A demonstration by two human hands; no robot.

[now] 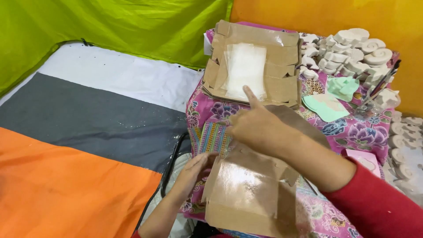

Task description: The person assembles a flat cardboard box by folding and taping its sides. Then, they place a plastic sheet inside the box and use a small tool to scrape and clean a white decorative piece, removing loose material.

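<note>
1. a makeshift home craft workshop, set up low on the floor.
2. flat brown cardboard box blanks (pixel 253 61) stacked on a surface draped in pink floral cloth (pixel 352 130).
3. rows of white moulded plaster shapes (pixel 352 50), unpainted, beside paintbrushes (pixel 382 81).
4. bright green tarp (pixel 110 26) and orange wall (pixel 330 15) behind.

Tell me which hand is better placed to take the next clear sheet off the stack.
Probably the right hand: its finger already points at the clear sheet, while the left hand steadies the flat box.
</note>
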